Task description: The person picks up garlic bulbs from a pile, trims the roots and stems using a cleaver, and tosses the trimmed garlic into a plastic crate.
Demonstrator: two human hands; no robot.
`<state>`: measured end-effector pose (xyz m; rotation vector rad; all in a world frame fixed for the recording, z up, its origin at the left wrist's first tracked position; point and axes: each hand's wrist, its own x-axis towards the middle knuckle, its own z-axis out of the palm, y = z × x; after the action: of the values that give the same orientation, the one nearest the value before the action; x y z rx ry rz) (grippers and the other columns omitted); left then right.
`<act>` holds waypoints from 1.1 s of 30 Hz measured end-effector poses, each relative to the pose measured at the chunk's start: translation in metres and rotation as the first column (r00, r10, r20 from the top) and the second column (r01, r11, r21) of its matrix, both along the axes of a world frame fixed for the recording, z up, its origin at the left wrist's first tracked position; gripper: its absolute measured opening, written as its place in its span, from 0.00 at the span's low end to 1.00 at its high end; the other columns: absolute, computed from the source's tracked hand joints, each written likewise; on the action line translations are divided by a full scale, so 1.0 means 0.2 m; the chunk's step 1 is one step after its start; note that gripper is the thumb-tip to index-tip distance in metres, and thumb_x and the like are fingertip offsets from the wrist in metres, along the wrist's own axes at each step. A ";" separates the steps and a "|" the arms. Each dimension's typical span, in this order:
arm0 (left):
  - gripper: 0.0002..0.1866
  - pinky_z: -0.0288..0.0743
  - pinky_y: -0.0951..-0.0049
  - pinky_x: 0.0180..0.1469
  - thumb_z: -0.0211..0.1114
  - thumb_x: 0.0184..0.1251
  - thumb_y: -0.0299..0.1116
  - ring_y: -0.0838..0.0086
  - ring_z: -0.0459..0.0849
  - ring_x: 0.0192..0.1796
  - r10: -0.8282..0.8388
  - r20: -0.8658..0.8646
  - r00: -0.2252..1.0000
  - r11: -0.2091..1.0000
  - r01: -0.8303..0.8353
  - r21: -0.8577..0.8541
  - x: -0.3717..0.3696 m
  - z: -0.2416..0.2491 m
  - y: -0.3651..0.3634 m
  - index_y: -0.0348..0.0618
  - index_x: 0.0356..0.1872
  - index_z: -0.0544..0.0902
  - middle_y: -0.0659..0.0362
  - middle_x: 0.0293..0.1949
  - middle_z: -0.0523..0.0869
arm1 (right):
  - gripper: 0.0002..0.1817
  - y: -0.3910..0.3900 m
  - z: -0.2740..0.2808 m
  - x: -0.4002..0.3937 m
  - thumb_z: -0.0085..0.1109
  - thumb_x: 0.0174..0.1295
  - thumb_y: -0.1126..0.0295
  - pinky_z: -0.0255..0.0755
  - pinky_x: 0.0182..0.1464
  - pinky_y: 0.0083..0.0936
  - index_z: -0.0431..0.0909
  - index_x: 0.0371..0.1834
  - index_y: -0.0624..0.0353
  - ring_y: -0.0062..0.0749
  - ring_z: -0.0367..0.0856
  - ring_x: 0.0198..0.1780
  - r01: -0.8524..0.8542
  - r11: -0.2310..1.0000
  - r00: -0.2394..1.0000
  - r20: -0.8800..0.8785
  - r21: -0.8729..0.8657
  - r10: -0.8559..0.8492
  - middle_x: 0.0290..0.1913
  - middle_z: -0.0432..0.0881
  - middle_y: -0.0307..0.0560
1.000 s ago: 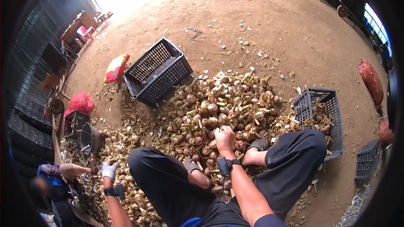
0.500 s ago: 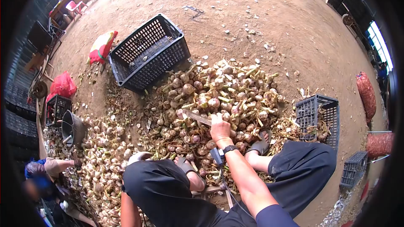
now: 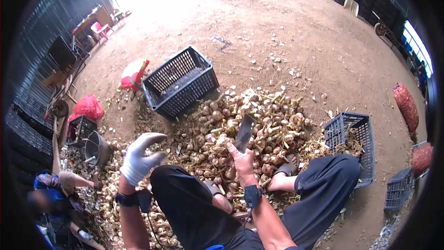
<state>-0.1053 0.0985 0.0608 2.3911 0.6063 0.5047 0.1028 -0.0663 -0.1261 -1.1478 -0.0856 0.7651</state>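
Note:
My left hand [image 3: 140, 157], in a white glove, is raised beside my left knee with thumb and fingers spread and nothing between them. My bare right hand [image 3: 241, 161] grips a knife [image 3: 245, 132] with a wide dark blade, tilted upward over the pile of garlic bulbs [image 3: 273, 115]. Near the right thumb is a pale garlic bulb [image 3: 223, 140]; whether the hand touches it, I cannot tell. Stems stick out of many bulbs in the pile between and beyond my feet.
Beyond the pile stands a dark crate [image 3: 185, 97]. Another crate [image 3: 370, 157] with dry husks is at the right. More garlic [image 3: 111, 194] and a bucket [image 3: 97, 148] lie to the left, near a co-worker [image 3: 55, 208]. Red sacks [image 3: 406, 109] stand far right.
My left hand has risen from behind the knee and opened. My right hand has turned, bringing the blade from pointing left to pointing up. The view has tilted upward.

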 end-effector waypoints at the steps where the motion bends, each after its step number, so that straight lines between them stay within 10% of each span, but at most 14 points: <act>1: 0.27 0.76 0.65 0.59 0.73 0.51 0.28 0.60 0.84 0.54 -0.044 -0.023 0.999 0.997 0.046 0.057 0.07 0.07 -0.09 0.40 0.56 0.81 0.51 0.50 0.85 | 0.08 -0.02 0.07 -0.01 0.71 0.63 0.65 0.66 0.24 0.15 0.86 0.36 0.57 0.11 0.72 0.26 -0.032 0.999 0.999 -0.018 0.026 0.033 0.27 0.79 0.29; 9: 0.40 0.75 0.61 0.61 0.83 0.45 0.37 0.55 0.82 0.58 -0.219 -0.014 0.976 0.959 0.218 0.183 0.41 -0.08 -0.44 0.39 0.63 0.75 0.47 0.55 0.82 | 0.14 -0.25 0.52 -0.02 0.70 0.64 0.61 0.75 0.29 0.18 0.83 0.45 0.58 0.14 0.76 0.31 -0.218 0.938 0.963 -0.099 0.269 0.253 0.34 0.81 0.33; 18: 0.30 0.80 0.72 0.53 0.75 0.54 0.27 0.75 0.83 0.52 -0.031 0.211 0.977 0.874 0.129 -0.469 0.47 -0.23 -0.45 0.38 0.59 0.72 0.57 0.49 0.85 | 0.16 -0.34 0.55 0.03 0.67 0.66 0.58 0.68 0.28 0.26 0.82 0.33 0.62 0.23 0.77 0.27 -0.255 0.965 0.892 0.401 0.062 0.210 0.29 0.84 0.38; 21: 0.32 0.80 0.72 0.53 0.77 0.52 0.27 0.76 0.83 0.50 -0.043 0.272 0.961 0.840 0.182 -0.511 0.47 -0.26 -0.44 0.39 0.59 0.71 0.58 0.48 0.84 | 0.17 -0.35 0.54 0.03 0.66 0.58 0.61 0.70 0.29 0.40 0.73 0.25 0.61 0.53 0.78 0.29 0.068 0.997 0.296 0.955 -0.043 0.021 0.27 0.75 0.55; 24: 0.35 0.80 0.72 0.54 0.79 0.50 0.26 0.76 0.83 0.50 -0.104 0.325 0.940 0.794 0.275 -0.542 0.44 -0.30 -0.41 0.41 0.60 0.70 0.59 0.49 0.83 | 0.13 -0.33 0.50 0.02 0.64 0.57 0.62 0.72 0.30 0.42 0.74 0.28 0.59 0.52 0.81 0.30 0.055 0.993 0.127 0.987 -0.102 0.095 0.30 0.77 0.54; 33: 0.30 0.81 0.75 0.49 0.80 0.47 0.26 0.81 0.82 0.45 -0.058 0.178 0.982 0.891 0.131 -0.434 0.37 -0.39 -0.37 0.45 0.53 0.75 0.65 0.43 0.85 | 0.11 -0.24 0.34 -0.07 0.59 0.59 0.63 0.73 0.28 0.39 0.74 0.29 0.59 0.50 0.81 0.28 0.089 0.989 0.176 0.979 -0.117 0.100 0.29 0.77 0.53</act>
<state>-0.0311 0.0249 -0.0179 1.9130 0.4698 0.4545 0.0894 -0.1152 -0.0581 -1.6457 -1.1992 -0.1551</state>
